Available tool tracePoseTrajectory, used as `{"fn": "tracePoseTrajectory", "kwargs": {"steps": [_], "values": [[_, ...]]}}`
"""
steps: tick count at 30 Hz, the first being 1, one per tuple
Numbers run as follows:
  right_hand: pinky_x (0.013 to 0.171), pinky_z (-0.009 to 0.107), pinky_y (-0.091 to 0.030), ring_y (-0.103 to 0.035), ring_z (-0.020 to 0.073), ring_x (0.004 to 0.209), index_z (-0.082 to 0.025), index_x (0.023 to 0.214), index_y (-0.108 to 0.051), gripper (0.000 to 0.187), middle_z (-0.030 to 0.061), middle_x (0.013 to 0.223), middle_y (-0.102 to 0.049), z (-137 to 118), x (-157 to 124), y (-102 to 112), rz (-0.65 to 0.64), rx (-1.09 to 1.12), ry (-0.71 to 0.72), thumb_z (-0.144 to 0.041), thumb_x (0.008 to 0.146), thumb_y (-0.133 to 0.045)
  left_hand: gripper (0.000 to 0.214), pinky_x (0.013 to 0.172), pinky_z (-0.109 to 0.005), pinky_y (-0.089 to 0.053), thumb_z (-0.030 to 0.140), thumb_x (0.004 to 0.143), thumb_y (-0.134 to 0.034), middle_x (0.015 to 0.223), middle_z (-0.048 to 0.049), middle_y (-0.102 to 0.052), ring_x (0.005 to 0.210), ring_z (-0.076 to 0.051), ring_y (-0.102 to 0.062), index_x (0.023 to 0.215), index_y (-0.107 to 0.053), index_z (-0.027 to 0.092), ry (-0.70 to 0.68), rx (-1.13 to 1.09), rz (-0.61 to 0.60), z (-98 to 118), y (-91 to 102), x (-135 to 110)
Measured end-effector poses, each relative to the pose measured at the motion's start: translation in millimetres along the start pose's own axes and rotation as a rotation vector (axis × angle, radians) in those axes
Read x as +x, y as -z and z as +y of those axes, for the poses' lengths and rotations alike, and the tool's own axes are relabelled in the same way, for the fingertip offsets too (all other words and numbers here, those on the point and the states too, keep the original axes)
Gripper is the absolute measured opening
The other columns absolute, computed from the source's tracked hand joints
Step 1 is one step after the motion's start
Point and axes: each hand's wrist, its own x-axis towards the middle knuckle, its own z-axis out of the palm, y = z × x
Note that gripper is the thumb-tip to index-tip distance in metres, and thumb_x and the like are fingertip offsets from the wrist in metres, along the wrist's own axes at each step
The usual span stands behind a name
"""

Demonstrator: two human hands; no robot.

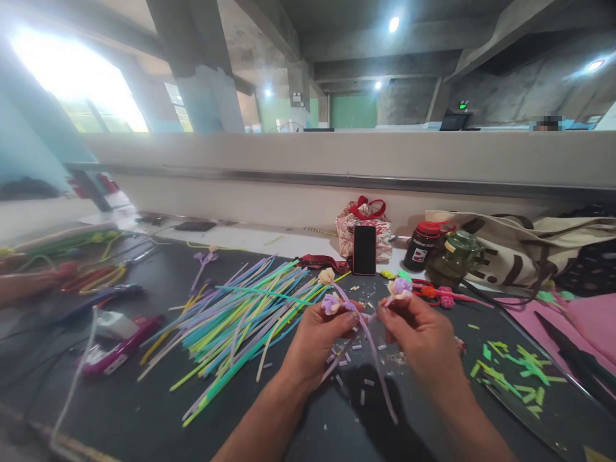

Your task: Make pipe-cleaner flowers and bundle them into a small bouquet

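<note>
My left hand [320, 337] is closed on the purple stems of pipe-cleaner flowers, thumb and fingers pinching where they cross. A cream flower [326, 276] and a purple-and-cream flower [331, 304] stick up above it, and a long purple pipe cleaner [378, 366] hangs down between my hands. Pinched in my right hand [418, 330] is another purple-and-cream pipe-cleaner flower [400, 289], just below its head. Its stem reaches across toward my left hand. Small cut purple pieces [342, 360] lie on the dark table beneath.
Left of my hands lies a pile of coloured pipe cleaners [240, 314], beside a magenta device [120, 353]. A phone [364, 250] leans on a patterned bag [344, 221]. Two bottles [421, 247] stand behind my right hand; green scraps [524, 372] lie right. Another person's blurred hand [29, 282] is far left.
</note>
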Motion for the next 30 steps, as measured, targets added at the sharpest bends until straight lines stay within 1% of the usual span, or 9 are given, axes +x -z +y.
{"fn": "tracePoseTrajectory", "kwargs": {"steps": [4,7,12,15,17,20,22,27,30], "values": [[0.038,0.019,-0.027,-0.039,0.0077,0.038,-0.018,0.063,-0.057,0.016,-0.0063,0.044,-0.048,3,4,-7,-0.136,0.133,-0.11,-0.033,0.067,-0.062,0.016,0.059,-0.022,-0.041,0.023,0.065,-0.066,0.067,-0.0035,-0.064,0.061,-0.012,-0.055,0.077,-0.068,0.012,-0.029,0.009,0.014,1,-1.1,0],[0.038,0.019,-0.026,-0.038,0.0076,0.039,-0.018,0.062,-0.058,0.015,-0.0061,0.045,-0.048,8,4,-11,-0.169,0.165,-0.143,-0.032,0.064,-0.064,0.015,0.056,-0.021,-0.04,0.023,0.064,-0.066,0.064,-0.0019,-0.063,0.057,-0.01,-0.053,0.075,-0.068,0.012,-0.025,0.009,0.03,0,-1.3,1],[0.053,0.023,-0.039,-0.049,0.0127,0.057,-0.018,0.064,-0.062,0.016,-0.0011,0.062,-0.055,22,4,-15,-0.094,0.17,-0.022,-0.034,0.063,-0.067,0.015,0.054,-0.02,-0.04,0.024,0.066,-0.066,0.066,-0.0015,-0.063,0.059,-0.01,-0.053,0.077,-0.068,0.013,-0.017,-0.01,0.022,-2,-3.1,1],[0.064,0.025,-0.04,-0.051,0.016,0.071,-0.019,0.062,-0.063,0.014,0.0013,0.077,-0.056,27,4,-16,0.004,0.046,0.119,-0.032,0.065,-0.066,0.015,0.052,-0.02,-0.041,0.023,0.066,-0.066,0.067,-0.0021,-0.063,0.06,-0.011,-0.054,0.077,-0.067,0.012,0.0,-0.064,-0.019,-3,-3.5,1],[0.068,0.026,-0.04,-0.053,0.0172,0.077,-0.02,0.07,-0.064,0.012,0.0018,0.085,-0.057,27,4,-17,-0.022,0.058,0.138,-0.032,0.067,-0.065,0.014,0.049,-0.018,-0.04,0.021,0.064,-0.068,0.063,-0.0014,-0.061,0.057,-0.01,-0.054,0.075,-0.066,0.012,0.033,-0.15,-0.05,-3,-3.3,2],[0.066,0.027,-0.041,-0.054,0.0165,0.071,-0.02,0.087,-0.06,0.02,0.0002,0.076,-0.059,22,1,-18,-0.16,0.196,0.062,-0.034,0.072,-0.061,0.013,0.044,-0.016,-0.037,0.018,0.061,-0.07,0.055,0.001,-0.058,0.047,-0.006,-0.05,0.071,-0.065,0.012,0.112,-0.267,-0.055,-2,-2.8,3],[0.063,0.026,-0.041,-0.054,0.0157,0.066,-0.019,0.085,-0.06,0.019,-0.0011,0.069,-0.058,19,-2,-18,-0.189,0.202,0.042,-0.034,0.074,-0.059,0.015,0.043,-0.016,-0.036,0.017,0.058,-0.072,0.053,0.0015,-0.057,0.044,-0.005,-0.048,0.07,-0.065,0.011,0.152,-0.309,-0.05,-1,-2.8,4],[0.065,0.025,-0.039,-0.053,0.0164,0.071,-0.02,0.08,-0.063,0.016,0.0008,0.076,-0.06,15,-7,-16,-0.106,0.001,0.117,-0.033,0.077,-0.055,0.019,0.046,-0.016,-0.037,0.015,0.054,-0.073,0.055,0.0006,-0.058,0.046,-0.006,-0.05,0.07,-0.064,0.011,0.119,-0.346,0.007,-2,-6.4,3],[0.061,0.025,-0.038,-0.051,0.0153,0.066,-0.019,0.072,-0.063,0.015,0.0,0.07,-0.057,12,-7,-17,-0.055,-0.042,0.126,-0.032,0.075,-0.056,0.019,0.047,-0.016,-0.037,0.016,0.055,-0.073,0.056,0.0009,-0.058,0.048,-0.006,-0.05,0.071,-0.064,0.011,0.077,-0.357,0.02,-5,-9.7,3]]}}
